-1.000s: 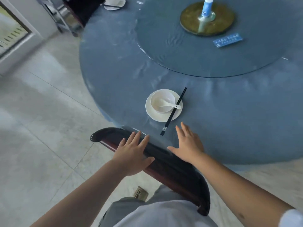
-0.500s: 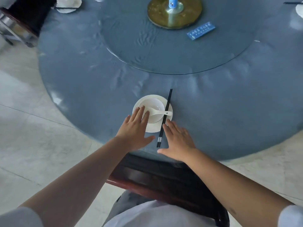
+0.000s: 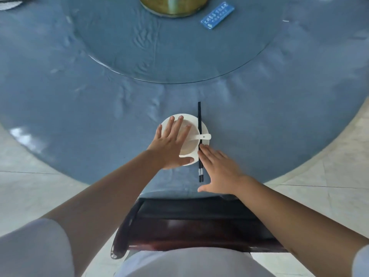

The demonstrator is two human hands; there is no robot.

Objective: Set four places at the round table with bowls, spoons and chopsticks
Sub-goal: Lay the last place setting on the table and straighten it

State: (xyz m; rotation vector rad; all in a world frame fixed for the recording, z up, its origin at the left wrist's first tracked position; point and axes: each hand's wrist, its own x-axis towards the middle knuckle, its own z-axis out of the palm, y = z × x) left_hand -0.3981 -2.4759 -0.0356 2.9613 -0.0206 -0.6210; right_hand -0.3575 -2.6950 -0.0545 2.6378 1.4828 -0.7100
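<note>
Place setting, near edge of round table (image 3: 60,108), seen from the head view. Change against the earlier frames: a second ago both hands lay flat on the dark chair back, short of the setting; half a second ago they had reached the table, the left fingertips just at the saucer's near rim; now the left hand (image 3: 171,144) lies farther forward, spread over the bowl (image 3: 188,145), and the right hand (image 3: 219,170) has come up against the chopsticks (image 3: 199,124). The chopsticks, slanted a second ago, now run nearly straight away from the person. Left hand: fingers straight and splayed, palm down over the left part of bowl and saucer (image 3: 204,124), thumb stretched along the saucer's near rim; nothing gripped. Right hand: flat, fingers straight and together, fingertips touching the chopsticks' right side at about mid-length, thumb out to the left below their near end; nothing gripped. Chopsticks: black pair, side by side, long axis pointing from the person toward the table's centre; banded near end lies on the cloth between the two hands, far end beyond both sets of fingertips; the pair crosses the saucer's right portion and the spoon (image 3: 203,136) handle. Spoon: white, in the bowl, handle pointing right, its end just beyond the right fingertips. Chair (image 3: 189,222): dark wood, beneath both forearms. Glass turntable (image 3: 139,47): well beyond the hands, bearing a blue card (image 3: 217,15).
</note>
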